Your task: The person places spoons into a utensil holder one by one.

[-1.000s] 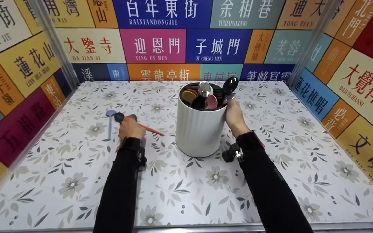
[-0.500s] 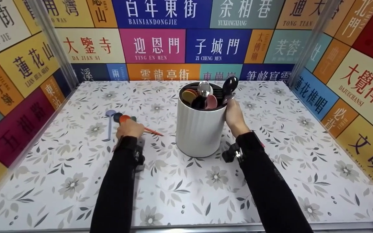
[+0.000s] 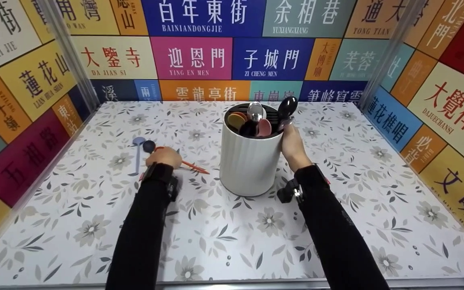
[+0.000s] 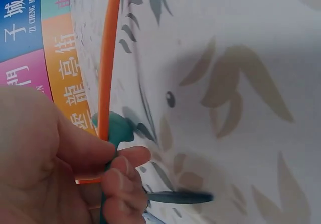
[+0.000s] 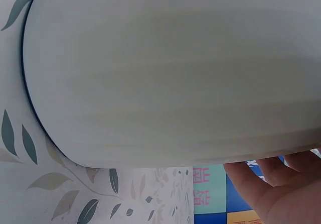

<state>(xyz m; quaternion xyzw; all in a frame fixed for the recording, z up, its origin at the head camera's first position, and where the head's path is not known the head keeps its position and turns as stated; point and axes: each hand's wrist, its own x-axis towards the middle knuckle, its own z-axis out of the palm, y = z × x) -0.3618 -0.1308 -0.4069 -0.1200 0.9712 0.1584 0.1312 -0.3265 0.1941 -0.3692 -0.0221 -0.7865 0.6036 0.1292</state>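
My left hand [image 3: 163, 157] is low over the left of the table, fingers curled round an orange spoon [image 3: 195, 168] whose thin handle points right. In the left wrist view, thumb and fingers also close about a green utensil [image 4: 120, 127], partly hidden by the fingers. Beside that hand lie a dark blue spoon [image 3: 148, 146] and a light blue one [image 3: 137, 153]. A white ribbed utensil holder [image 3: 248, 169] stands upright at the centre. My right hand [image 3: 292, 147] grips its right side near the rim, fingers against the wall in the right wrist view [image 5: 281, 189].
Several spoons, among them a pink one [image 3: 264, 127] and a yellow one [image 3: 237, 120], stand in the holder's slotted black top. A black spoon [image 3: 287, 106] rises at its right rim. Printed panels [image 3: 191, 58] wall the flowered table [image 3: 232, 245] at back and sides.
My left hand has turned slightly over the spoons; the orange spoon's head shifted into view and is now mostly covered, its handle tip slightly nearer the front. The right hand and holder stayed still.
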